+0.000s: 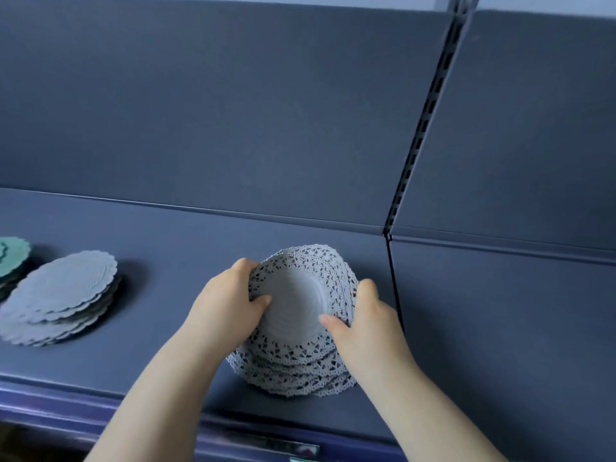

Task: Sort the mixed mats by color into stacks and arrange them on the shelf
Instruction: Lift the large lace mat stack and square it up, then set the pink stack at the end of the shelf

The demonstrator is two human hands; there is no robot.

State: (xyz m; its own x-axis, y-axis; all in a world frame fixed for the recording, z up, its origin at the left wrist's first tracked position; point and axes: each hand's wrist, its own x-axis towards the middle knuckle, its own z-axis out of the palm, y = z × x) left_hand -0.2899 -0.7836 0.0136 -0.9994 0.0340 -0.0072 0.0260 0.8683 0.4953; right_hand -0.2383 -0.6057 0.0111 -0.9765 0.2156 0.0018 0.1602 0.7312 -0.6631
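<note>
Your left hand [230, 301] and your right hand [366, 318] both hold the lace mats [296, 295], one at each side. Each thumb lies on the top mat and the fingers are curled round the edge. The pile stands on the shelf [150, 245], near its front edge and just left of the seam where the next shelf section begins.

I judge the task to be well advanced. Two other stacks are already on the shelf, well apart from your hands: a scalloped grey stack [63, 295] and, at the left border, a green stack [13, 258], which is only partly in view. Each seems to have one colour on top, although darker edges show lower in the grey one. What is left, I think, is to square the lace pile, because its lower mats slide out toward the front edge. I cannot tell whether unsorted mats remain elsewhere.

The lace mats are round, so they have no true long axis. The top mats are bent up between your hands and face you. The pile as a whole is spread from the back of the shelf to the front.
</note>
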